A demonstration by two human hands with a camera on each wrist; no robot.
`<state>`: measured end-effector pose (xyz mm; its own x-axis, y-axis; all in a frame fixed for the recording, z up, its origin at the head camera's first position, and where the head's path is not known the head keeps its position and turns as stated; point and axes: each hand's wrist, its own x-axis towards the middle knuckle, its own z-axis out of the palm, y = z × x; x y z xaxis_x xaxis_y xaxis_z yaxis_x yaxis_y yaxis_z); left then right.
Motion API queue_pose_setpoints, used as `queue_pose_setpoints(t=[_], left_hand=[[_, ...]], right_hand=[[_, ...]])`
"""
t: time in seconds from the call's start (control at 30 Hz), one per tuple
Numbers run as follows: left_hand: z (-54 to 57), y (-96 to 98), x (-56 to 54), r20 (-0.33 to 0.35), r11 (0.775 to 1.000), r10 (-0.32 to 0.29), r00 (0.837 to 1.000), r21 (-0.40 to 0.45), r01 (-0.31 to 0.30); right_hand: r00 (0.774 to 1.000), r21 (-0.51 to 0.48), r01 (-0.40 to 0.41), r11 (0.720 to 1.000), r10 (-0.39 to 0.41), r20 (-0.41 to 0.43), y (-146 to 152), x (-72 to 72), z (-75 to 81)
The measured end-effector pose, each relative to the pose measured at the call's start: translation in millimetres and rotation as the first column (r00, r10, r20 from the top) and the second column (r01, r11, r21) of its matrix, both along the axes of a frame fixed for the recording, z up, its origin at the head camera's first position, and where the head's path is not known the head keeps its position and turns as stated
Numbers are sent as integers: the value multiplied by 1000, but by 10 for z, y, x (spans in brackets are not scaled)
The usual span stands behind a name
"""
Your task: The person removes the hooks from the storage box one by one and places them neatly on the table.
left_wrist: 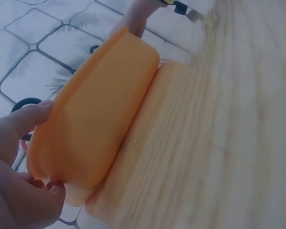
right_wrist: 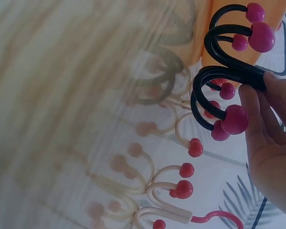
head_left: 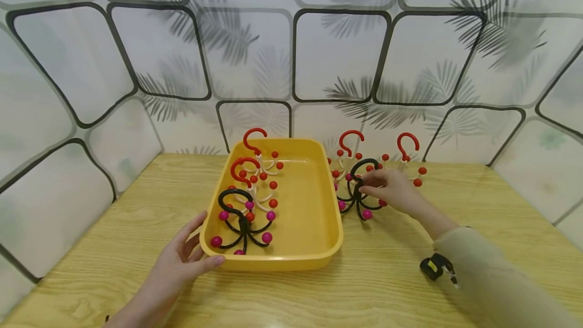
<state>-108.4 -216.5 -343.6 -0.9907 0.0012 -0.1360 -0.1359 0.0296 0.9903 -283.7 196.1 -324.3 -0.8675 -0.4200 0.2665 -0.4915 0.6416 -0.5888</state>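
Note:
My left hand (head_left: 177, 252) grips the yellow plastic tray (head_left: 300, 263) at its near left corner, thumb over the rim and fingers against the outside. Inside the tray's left side stand a black claw massager (head_left: 244, 224) with pink balls and two white ones with red hooks and balls, the nearer (head_left: 253, 194) and the farther (head_left: 259, 160). Right of the tray, my right hand (head_left: 392, 189) pinches another black claw massager (right_wrist: 236, 74) just below its hook, its ball-tipped legs pointing down. That hand partly hides a white massager (head_left: 403, 164) behind it.
Another white claw massager with a red hook (head_left: 349, 152) stands behind the held one, close to the tray's right wall. A patterned wall covering (head_left: 339, 54) rises behind the wooden table (head_left: 378, 287). A small black device (head_left: 434, 266) sits at the right sleeve.

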Motion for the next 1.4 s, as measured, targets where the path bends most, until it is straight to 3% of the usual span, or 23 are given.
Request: queue_pose_setpoints(t=[0.67, 1.0, 1.4], left_hand=[[7, -8, 4, 10, 1000, -1, 1000, -28, 1], [11, -4, 1, 17, 1000, -1, 1000, -19, 1], [0, -9, -5, 14, 1000, 1, 1000, -23, 0]], right_hand=[[1000, 65, -8, 998, 9, -11, -28, -116, 37], [999, 78, 38, 996, -39, 16, -23, -108, 49], [998, 118, 44, 992, -40, -40, -25, -113, 26]])
